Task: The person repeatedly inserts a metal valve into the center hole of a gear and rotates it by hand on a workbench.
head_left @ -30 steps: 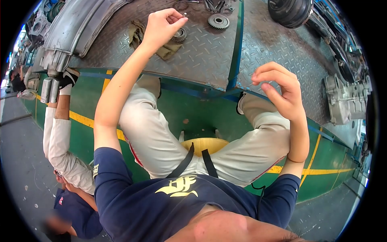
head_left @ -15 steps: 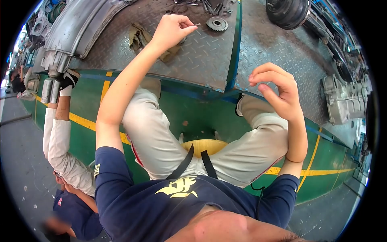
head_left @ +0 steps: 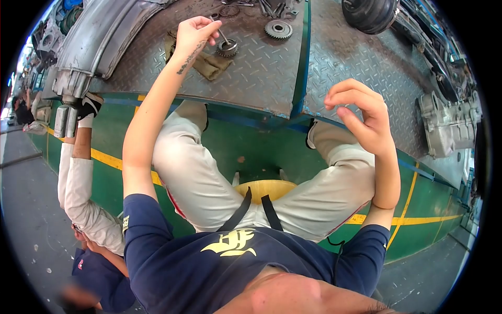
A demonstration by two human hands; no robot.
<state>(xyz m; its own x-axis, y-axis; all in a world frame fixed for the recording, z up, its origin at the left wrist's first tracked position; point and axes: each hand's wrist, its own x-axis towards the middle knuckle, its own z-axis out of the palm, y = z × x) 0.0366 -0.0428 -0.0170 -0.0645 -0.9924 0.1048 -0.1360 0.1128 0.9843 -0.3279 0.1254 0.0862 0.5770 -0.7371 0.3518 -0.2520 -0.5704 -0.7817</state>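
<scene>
Near the top of the view, my left hand [head_left: 196,35] pinches a thin metal rod [head_left: 223,34]. The rod slants down toward a small gear ring [head_left: 227,48] on the metal table, and its lower end is at the ring's opening. A crumpled olive cloth [head_left: 210,65] lies just below, partly behind my left wrist. Another toothed gear [head_left: 278,30] lies flat to the right. My right hand [head_left: 361,112] hovers over the front edge of the right table, fingers curled but apart, with nothing in it.
A large grey housing [head_left: 104,36] rests at the upper left, with metal parts [head_left: 274,9] behind the gears. At the right are a black round part [head_left: 368,14] and a cast housing [head_left: 447,125]. Another person [head_left: 99,261] sits at the left. A blue-edged gap divides the tables.
My left hand has moved left from near the toothed gear, turning so the rod points down at the gear ring. My right hand has barely moved.
</scene>
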